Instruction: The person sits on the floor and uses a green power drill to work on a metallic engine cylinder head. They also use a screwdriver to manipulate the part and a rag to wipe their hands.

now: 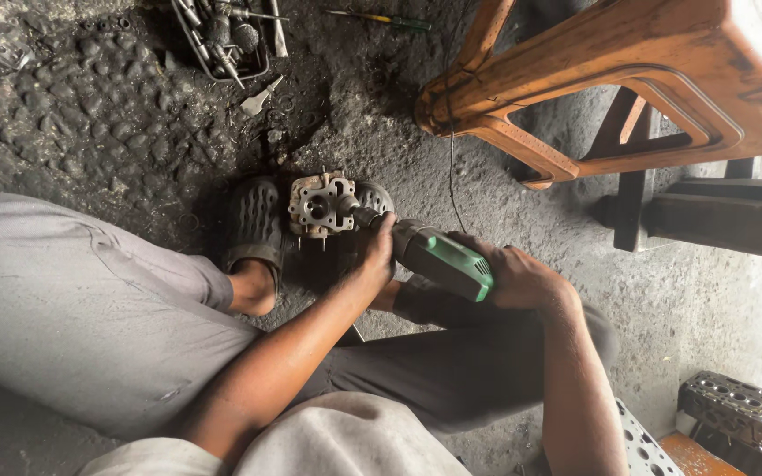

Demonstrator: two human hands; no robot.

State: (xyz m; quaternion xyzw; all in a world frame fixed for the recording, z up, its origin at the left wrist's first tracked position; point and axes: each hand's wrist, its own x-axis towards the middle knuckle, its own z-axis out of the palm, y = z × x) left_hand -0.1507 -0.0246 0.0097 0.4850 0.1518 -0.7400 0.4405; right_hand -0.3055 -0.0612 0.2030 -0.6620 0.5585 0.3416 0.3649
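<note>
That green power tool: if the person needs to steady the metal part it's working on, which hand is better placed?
The left hand, probably. It grips the green power tool at the nose, right beside the metal part. The right hand holds the rear, farther away.

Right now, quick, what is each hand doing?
Left hand: closed around the front of the green power tool.
Right hand: closed on the tool's rear end.

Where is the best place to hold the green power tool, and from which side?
Probably the green power tool is best held on its thick green body, from the rear end away from the metal engine part. The body is long and rounded; the right hand grips it there, the left hand steadies the nose.
</note>
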